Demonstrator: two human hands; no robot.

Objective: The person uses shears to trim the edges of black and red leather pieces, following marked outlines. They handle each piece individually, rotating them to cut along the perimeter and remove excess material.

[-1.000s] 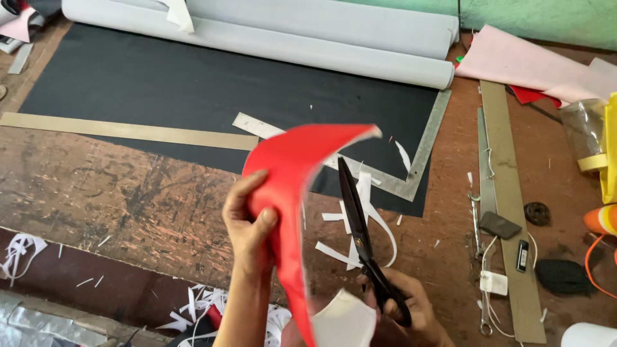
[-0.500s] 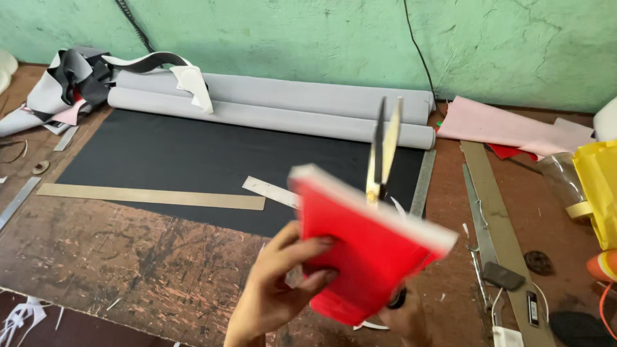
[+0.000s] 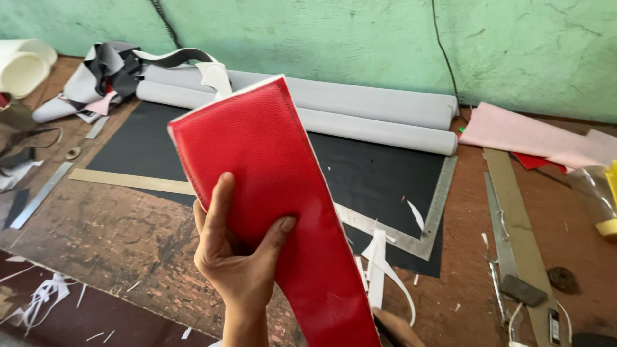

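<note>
My left hand (image 3: 238, 257) grips a long red leather piece (image 3: 276, 193) with a white edge. It holds the piece up in front of me, thumb on the front and fingers wrapped round the left side. Only a small part of my right hand (image 3: 400, 329) shows, at the bottom edge behind the red piece, with a dark sliver of scissors handle beside it. The scissor blades are hidden behind the leather.
On the wooden bench lies a black mat (image 3: 373, 167) with a metal square (image 3: 437, 205) and a tan strip (image 3: 128, 180). Grey rolls (image 3: 360, 109) lie along the green wall. White offcuts (image 3: 379, 270), a pink sheet (image 3: 514, 135), a scrap heap (image 3: 109, 71) and a long ruler (image 3: 514, 225) surround it.
The red piece has swung from a folded, sideways hold to a flat upright one, facing me. The scissors, raised behind it before, have dropped out of sight.
</note>
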